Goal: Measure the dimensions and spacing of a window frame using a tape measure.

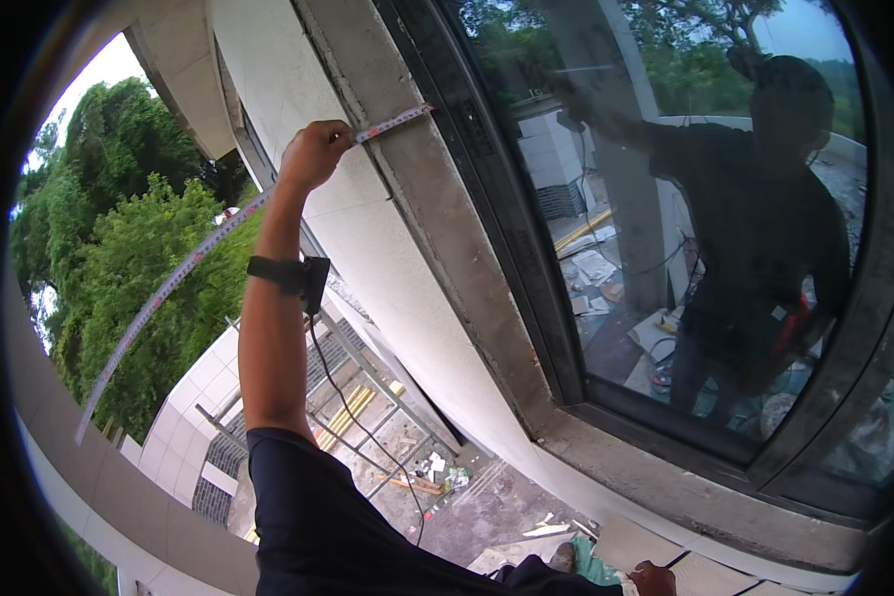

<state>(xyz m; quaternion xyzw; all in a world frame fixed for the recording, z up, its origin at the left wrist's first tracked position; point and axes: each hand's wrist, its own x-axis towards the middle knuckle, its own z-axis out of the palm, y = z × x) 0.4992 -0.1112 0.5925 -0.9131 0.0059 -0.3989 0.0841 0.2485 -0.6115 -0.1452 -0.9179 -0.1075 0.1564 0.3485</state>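
Note:
My left hand [314,155] is raised and pinches the steel blade of a tape measure [391,125]. From my fingers the blade crosses the bare concrete window reveal [447,201]. Its end meets the dark window frame [458,112]. On the other side of my hand, a long stretch of blade bows out and droops to the left. No tape case is visible. Low in the picture is my right hand [652,577], curled and partly cut off by the bottom edge; whether it grips anything is unclear.
A pale wall panel [387,246] borders the reveal. Window glass [678,223] reflects a person with one arm raised. My left wrist carries a strapped device [314,283] with a hanging black cable [343,395]. Below stand a metal frame [387,402], yellow strips [350,417] and scattered debris [439,473].

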